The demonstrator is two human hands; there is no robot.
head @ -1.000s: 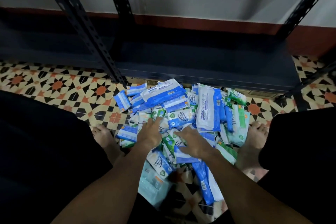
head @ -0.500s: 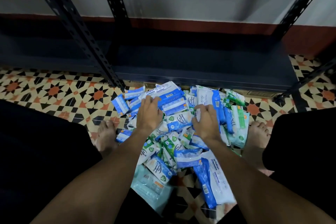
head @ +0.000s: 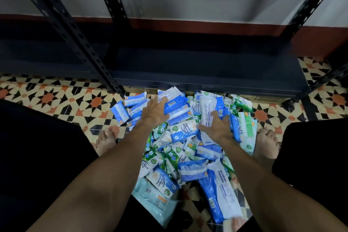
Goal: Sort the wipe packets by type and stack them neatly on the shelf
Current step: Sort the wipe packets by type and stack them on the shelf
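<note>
A loose pile of wipe packets (head: 185, 133) lies on the patterned floor in front of a dark metal shelf (head: 197, 62). The packets are blue-and-white, green-and-white and pale teal, of different sizes. My left hand (head: 155, 111) lies flat with spread fingers on the far left of the pile, touching a large blue packet (head: 174, 104). My right hand (head: 216, 127) lies flat with spread fingers on a big white-and-blue packet (head: 209, 109) at the far right. Neither hand holds a packet. The lowest shelf board is bare.
My two bare feet (head: 105, 140) (head: 266, 142) flank the pile, with my dark-clothed knees at both sides. A slotted shelf post (head: 84, 47) slants down to the floor at the pile's far left. A long blue-and-white packet (head: 219, 192) lies nearest me.
Both hands have slid away from me across the pile toward the shelf, and their fingers have spread flat. Packets near me are now uncovered.
</note>
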